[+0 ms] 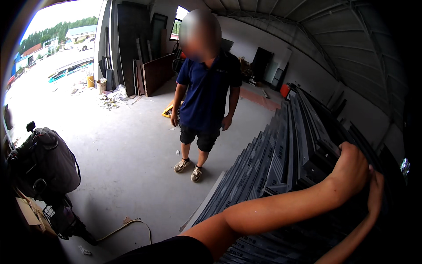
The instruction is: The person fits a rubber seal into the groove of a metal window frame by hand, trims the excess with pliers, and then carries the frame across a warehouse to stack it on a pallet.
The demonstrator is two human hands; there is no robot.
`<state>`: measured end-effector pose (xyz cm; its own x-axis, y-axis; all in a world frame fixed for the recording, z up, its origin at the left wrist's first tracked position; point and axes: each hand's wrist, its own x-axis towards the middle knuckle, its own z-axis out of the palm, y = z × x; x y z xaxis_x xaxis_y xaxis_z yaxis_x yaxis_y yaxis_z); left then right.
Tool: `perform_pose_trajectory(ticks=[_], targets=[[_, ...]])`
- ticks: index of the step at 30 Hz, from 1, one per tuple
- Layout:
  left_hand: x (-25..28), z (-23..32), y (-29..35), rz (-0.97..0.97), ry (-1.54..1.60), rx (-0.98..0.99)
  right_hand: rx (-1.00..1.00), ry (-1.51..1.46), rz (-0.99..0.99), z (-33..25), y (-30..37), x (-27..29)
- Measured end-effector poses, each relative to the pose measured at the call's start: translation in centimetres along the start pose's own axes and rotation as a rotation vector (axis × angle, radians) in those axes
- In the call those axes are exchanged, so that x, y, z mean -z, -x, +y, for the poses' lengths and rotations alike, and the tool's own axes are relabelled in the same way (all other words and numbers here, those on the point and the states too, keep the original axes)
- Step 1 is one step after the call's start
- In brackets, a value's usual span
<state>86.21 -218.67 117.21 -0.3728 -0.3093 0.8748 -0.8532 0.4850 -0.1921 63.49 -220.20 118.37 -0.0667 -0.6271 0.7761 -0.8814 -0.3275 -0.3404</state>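
Note:
My left arm reaches across to the right, and my left hand [351, 165] is bent at the wrist beside the ends of a tall stack of long dark grey profiles [272, 154]. Its knuckles lie against the end of a dark profile [323, 152]; most of its fingers are hidden behind the hand. My right hand [376, 189] is raised close behind the left, its fingertips near or touching the left hand. Deep shadow hides what the right fingers do. Printed markings and pale stripes run along the stacked profiles.
A person [209, 92] in a dark blue shirt stands facing me beyond the stack. A scooter [48, 176] with a grey cover is at the left, near a pale cable [132, 222] on the floor. Dark panels [134, 44] lean by the wide doorway.

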Motion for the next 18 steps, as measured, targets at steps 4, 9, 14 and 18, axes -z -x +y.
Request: perform_pose_trajectory(ticks=[4, 9, 14, 18], targets=[[-0.6, 0.2, -0.2, 0.002, 0.025, -0.009, -0.002, 0.000, -0.017, 0.4, -0.1, 0.3], [-1.0, 0.5, -0.3, 0.010, 0.020, 0.009, 0.037, -0.009, -0.052, 0.9, -0.3, 0.1], [0.7, -0.4, 0.5, 0.063, -0.009, 0.030, 0.066, 0.014, -0.026, -0.8, -0.1, 0.1], [0.1, 0.2, -0.4, 0.025, 0.072, 0.048, 0.036, 0.003, -0.096, 0.1, -0.1, 1.1]])
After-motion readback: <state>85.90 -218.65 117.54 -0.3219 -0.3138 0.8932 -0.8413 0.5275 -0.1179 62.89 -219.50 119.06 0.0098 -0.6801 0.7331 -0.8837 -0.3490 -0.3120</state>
